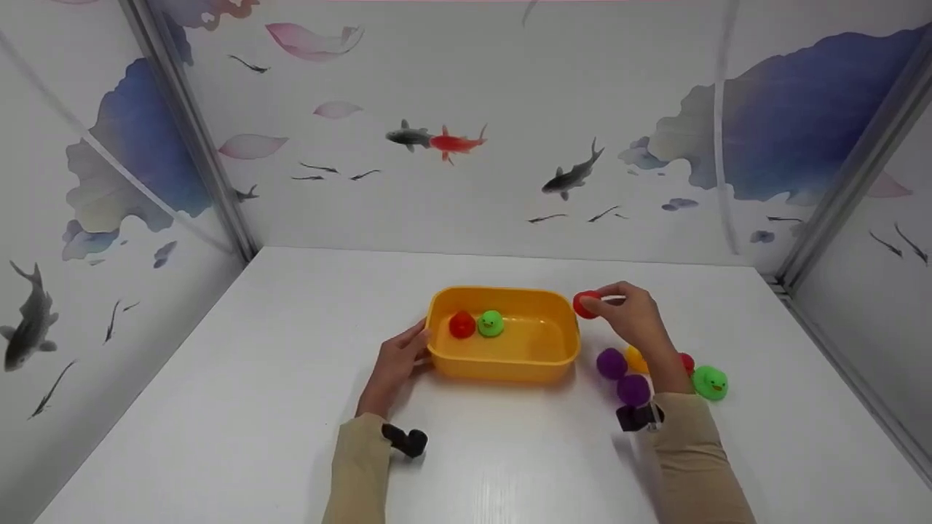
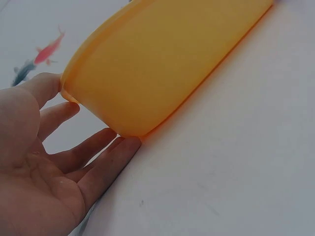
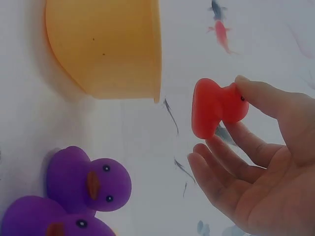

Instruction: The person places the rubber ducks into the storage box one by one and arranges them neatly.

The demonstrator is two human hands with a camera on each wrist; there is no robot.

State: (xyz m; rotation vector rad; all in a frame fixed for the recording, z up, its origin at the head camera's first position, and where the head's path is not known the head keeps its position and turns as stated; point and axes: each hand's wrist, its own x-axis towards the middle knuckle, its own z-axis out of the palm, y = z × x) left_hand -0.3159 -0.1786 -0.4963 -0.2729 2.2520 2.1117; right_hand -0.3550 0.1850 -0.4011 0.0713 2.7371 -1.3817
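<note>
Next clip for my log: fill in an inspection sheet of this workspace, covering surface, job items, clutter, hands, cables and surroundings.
Surface: white table, level-looking.
Job items, basin: yellow basin holding a red duck and a green duck.
Job items, loose: two purple ducks, a second green duck, plus a yellow toy and a red toy, both partly hidden.
Clutter: nothing seen.
Left hand: touches the basin's left end.
Right hand: pinches another red duck outside the basin's right end.
Cables: nothing seen.
Surroundings: white walls with fish and petal pictures; metal posts at the corners.
</note>
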